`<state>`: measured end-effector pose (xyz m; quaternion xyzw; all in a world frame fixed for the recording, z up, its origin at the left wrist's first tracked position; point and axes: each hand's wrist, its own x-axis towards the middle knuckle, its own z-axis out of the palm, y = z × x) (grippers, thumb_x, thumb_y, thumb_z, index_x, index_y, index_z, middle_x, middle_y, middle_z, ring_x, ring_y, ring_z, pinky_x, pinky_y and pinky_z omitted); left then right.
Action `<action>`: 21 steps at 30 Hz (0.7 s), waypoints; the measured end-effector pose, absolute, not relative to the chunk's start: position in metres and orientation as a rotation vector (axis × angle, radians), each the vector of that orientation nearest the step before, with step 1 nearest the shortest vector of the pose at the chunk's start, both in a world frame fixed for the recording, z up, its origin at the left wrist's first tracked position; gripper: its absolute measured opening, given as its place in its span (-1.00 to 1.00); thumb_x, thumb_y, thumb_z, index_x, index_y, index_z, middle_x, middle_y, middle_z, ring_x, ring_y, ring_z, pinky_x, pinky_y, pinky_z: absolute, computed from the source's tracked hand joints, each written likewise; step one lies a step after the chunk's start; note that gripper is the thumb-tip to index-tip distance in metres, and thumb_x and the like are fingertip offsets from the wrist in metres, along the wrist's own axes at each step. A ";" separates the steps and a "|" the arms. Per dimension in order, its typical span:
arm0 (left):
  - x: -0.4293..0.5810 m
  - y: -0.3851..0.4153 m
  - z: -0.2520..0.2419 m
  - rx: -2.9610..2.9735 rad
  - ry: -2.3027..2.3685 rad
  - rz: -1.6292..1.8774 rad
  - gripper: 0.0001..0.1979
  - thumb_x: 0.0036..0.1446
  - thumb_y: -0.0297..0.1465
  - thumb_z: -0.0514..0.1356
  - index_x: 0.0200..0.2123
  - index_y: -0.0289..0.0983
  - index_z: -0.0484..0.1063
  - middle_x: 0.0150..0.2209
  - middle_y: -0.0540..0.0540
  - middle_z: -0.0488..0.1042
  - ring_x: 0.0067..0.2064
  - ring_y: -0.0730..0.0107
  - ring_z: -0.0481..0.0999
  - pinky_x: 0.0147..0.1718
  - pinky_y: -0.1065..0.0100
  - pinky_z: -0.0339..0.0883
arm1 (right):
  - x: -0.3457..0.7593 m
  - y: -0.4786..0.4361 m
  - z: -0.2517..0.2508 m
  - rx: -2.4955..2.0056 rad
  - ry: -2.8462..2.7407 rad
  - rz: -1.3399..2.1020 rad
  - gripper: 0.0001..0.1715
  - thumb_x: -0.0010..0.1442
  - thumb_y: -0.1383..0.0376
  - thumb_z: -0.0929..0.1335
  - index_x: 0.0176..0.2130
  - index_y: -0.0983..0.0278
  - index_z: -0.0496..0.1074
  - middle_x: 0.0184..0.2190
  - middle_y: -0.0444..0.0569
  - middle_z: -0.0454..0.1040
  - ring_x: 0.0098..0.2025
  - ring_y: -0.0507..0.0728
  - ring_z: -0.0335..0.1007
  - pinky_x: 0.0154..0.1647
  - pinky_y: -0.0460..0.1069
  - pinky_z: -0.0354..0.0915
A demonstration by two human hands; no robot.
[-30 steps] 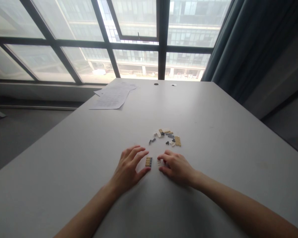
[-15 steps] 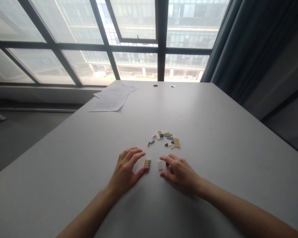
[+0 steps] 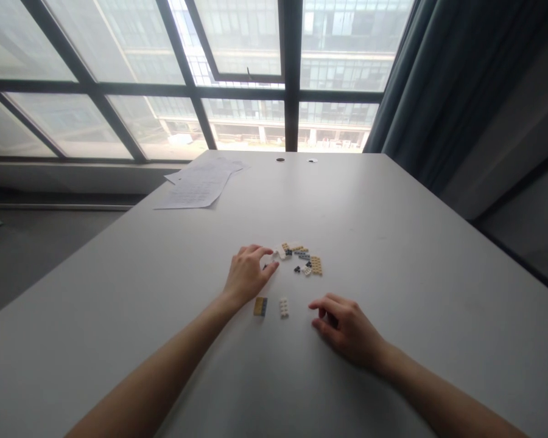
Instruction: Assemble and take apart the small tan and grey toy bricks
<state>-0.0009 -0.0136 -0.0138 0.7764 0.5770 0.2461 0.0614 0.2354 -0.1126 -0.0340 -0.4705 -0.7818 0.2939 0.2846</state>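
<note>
My left hand (image 3: 249, 272) reaches to the left end of a loose arc of small building bricks, thumb and fingers apart beside some white bricks (image 3: 278, 252); small dark pieces lie partly hidden under it. Closer to me rest a tan and grey brick block (image 3: 260, 306) and, to its right, a white studded brick (image 3: 284, 308), neither touched. My right hand (image 3: 344, 325) hovers or rests right of the white brick, fingers bent with a gap to the thumb and nothing seen between them. A tan plate (image 3: 316, 265) marks the arc's right end.
Grey bricks (image 3: 303, 255) and small black pieces (image 3: 297, 269) belong to the same arc. Printed sheets (image 3: 192, 185) lie at the table's far left. Two round holes (image 3: 280, 160) sit near the far edge, below the windows. A dark curtain (image 3: 406, 91) hangs at the right.
My left hand has left the tan and grey block and moved forward to the brick arc. My right hand has drawn back rightward from the white brick. The view has shifted slightly.
</note>
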 end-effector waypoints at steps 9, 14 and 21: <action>0.019 0.021 -0.017 2.176 1.894 0.805 -0.85 0.05 -0.34 0.18 -0.42 -0.25 0.53 -0.34 -0.15 0.53 -0.20 0.12 0.49 -0.14 0.13 0.33 | 0.238 -0.111 -0.033 -1.221 -2.079 0.815 -0.78 0.18 0.34 0.33 -0.15 0.26 0.48 -0.35 -0.06 0.43 -0.40 0.04 0.31 -0.32 -0.06 0.25; 0.030 -0.037 0.001 2.191 1.651 0.949 -0.84 0.18 -0.29 0.14 -0.27 -0.22 0.47 -0.35 -0.03 0.53 -0.32 0.36 0.50 -0.26 0.32 0.39 | 0.235 -0.108 -0.034 -1.196 -1.711 1.021 -0.75 0.19 0.26 0.35 -0.12 0.27 0.48 -0.42 -0.09 0.43 -0.45 0.03 0.28 -0.40 -0.07 0.24; 0.047 -0.105 0.000 2.290 1.085 1.169 -0.97 0.16 -0.44 0.22 -0.35 -0.22 0.43 -0.40 -0.02 0.51 -0.32 0.40 0.46 -0.31 0.36 0.34 | 0.218 -0.117 -0.028 -1.056 -1.379 1.289 -0.73 0.19 0.14 0.38 -0.32 0.31 0.52 -0.56 -0.12 0.42 -0.52 0.02 0.32 -0.46 -0.08 0.27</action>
